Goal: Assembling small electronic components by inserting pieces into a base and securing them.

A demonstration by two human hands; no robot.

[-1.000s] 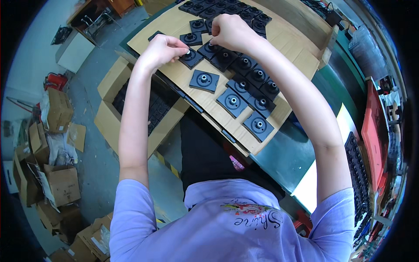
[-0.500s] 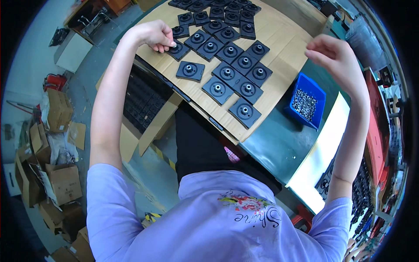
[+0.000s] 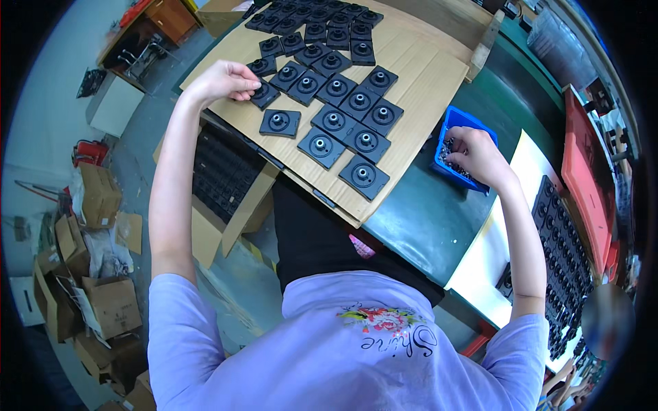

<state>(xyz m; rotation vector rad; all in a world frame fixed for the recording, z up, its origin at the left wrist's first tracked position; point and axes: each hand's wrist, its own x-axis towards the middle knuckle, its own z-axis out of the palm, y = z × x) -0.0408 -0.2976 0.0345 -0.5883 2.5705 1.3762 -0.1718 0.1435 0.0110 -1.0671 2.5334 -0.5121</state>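
My left hand [image 3: 232, 81] is over the left edge of the cardboard-covered table, thumb and fingers pinched together at a square black plastic plate [image 3: 265, 95] with a round raised centre. Whatever sits in that pinch is too small to make out. My right hand [image 3: 476, 156] reaches into a blue bin [image 3: 488, 131] of small metal nuts [image 3: 447, 152]. Its fingers are curled, thumb and forefinger apart, and the tips are partly lost among the nuts. Between the hands lie several similar black plates, many with a shiny metal piece at the centre, such as the nearest plate [image 3: 364, 177].
Cardboard [image 3: 418, 68] covers part of the green table [image 3: 411, 222]. More black plates fill an open carton [image 3: 229, 168] below the left edge and lie on a white sheet [image 3: 524, 168] at right. Beyond it stands a red panel [image 3: 582, 171]. Used boxes [image 3: 110, 301] are piled on the floor at left.
My right hand has come down from above the table's right side into the blue bin. The left hand stays pinched near the same plate, and the whole view has shifted slightly.
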